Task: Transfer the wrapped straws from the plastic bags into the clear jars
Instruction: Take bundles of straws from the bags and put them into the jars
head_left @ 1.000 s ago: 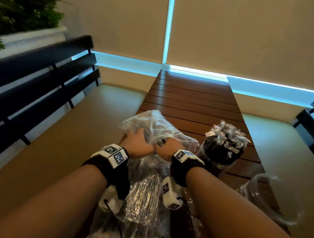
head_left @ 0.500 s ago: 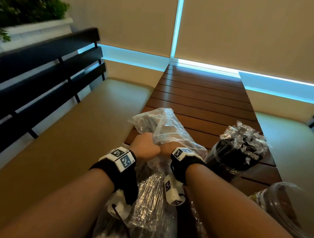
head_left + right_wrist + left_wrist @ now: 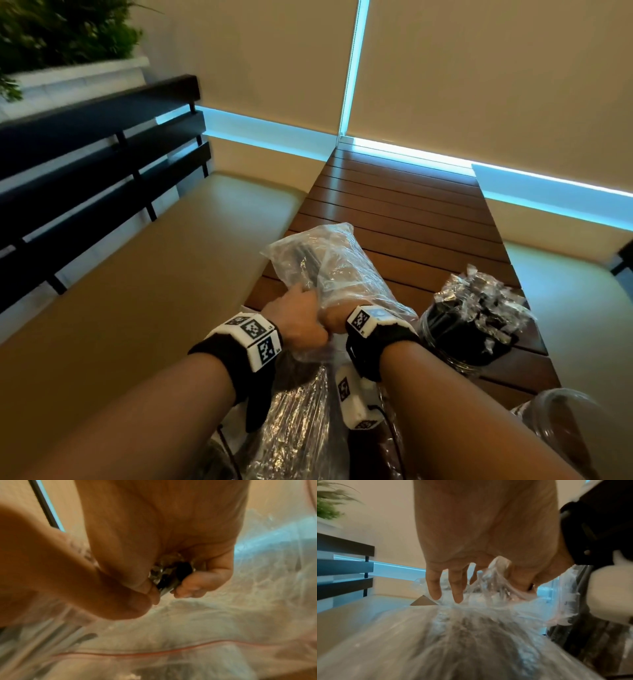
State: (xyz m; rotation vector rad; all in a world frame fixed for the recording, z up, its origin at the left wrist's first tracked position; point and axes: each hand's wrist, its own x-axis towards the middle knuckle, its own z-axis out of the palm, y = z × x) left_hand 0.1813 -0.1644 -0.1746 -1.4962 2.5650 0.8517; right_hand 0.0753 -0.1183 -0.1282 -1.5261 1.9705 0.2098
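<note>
A clear plastic bag (image 3: 337,263) with dark wrapped straws inside is held up over the slatted wooden table (image 3: 394,205). My left hand (image 3: 296,320) grips the bag's gathered mouth, two fingers (image 3: 435,586) hanging straight. My right hand (image 3: 165,588) is inside the bag up to the wrist and grips a bundle of wrapped straws (image 3: 171,573). To the right stands a clear jar (image 3: 442,329) packed with wrapped straws (image 3: 479,301). An empty clear jar (image 3: 579,421) lies at the lower right.
A second bag of straws (image 3: 301,431) lies under my wrists at the table's near edge. Tan bench cushions (image 3: 154,291) flank the table on both sides, with a dark slatted backrest (image 3: 85,171) on the left. Blinds close off the far end.
My right hand has slid deeper into the bag, which now covers it to the wristband. The left hand keeps its grip on the bag's mouth. The head view has shifted slightly.
</note>
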